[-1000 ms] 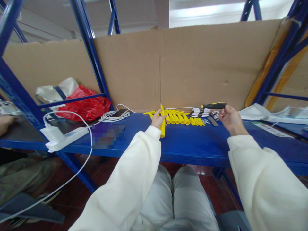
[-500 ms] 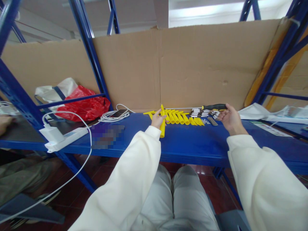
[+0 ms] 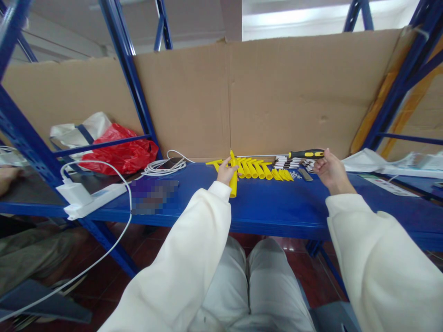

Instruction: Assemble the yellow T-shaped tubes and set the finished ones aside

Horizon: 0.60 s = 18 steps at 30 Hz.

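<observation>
My left hand (image 3: 225, 172) is closed round a long yellow plastic piece (image 3: 234, 183) that stands tilted on the blue shelf (image 3: 273, 205). Beside it lies a row of several more yellow pieces (image 3: 256, 168). My right hand (image 3: 328, 171) grips the black-and-yellow handle of a long screwdriver (image 3: 306, 154), whose thin shaft runs left, level above the row, towards the yellow piece. Small black-and-white parts (image 3: 289, 162) lie under the screwdriver.
A cardboard sheet (image 3: 270, 92) backs the shelf. Left are a coiled white cable with a phone (image 3: 165, 165), a white power strip (image 3: 92, 199), a red bag (image 3: 121, 150) and blue rack posts (image 3: 129, 69). White bags (image 3: 380, 162) lie at the right. Another person's hand (image 3: 7, 175) shows far left.
The screwdriver dipped slightly toward the shelf and rose again; my right hand stays on its handle. My left hand has not moved.
</observation>
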Tool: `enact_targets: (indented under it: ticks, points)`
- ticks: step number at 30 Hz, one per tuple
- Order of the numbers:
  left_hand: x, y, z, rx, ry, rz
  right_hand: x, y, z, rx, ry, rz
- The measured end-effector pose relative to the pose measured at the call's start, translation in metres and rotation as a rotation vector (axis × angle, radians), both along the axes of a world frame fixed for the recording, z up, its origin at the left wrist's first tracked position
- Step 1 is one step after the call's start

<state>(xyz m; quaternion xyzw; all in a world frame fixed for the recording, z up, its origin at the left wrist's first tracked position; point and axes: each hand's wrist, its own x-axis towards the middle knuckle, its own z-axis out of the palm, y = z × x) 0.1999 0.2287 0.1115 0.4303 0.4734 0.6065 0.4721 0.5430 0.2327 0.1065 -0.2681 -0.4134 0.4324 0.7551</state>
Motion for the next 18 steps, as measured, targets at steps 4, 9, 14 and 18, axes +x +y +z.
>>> enact_targets:
  ticks: [4, 9, 14, 18]
  points:
    - [0.001, -0.003, 0.002, -0.002, -0.006, 0.008, -0.008, -0.004, 0.003, -0.012, 0.033, -0.060]
    - [0.000, -0.004, 0.002, -0.005, -0.008, -0.002, -0.015, -0.012, 0.006, -0.060, 0.040, -0.087]
    - [-0.001, 0.000, 0.000, -0.001, 0.007, -0.009, -0.018, -0.015, 0.010, -0.127, 0.072, -0.142]
    - [-0.002, 0.004, -0.003, 0.000, 0.008, -0.020, -0.015, -0.010, 0.008, -0.119, 0.059, -0.119]
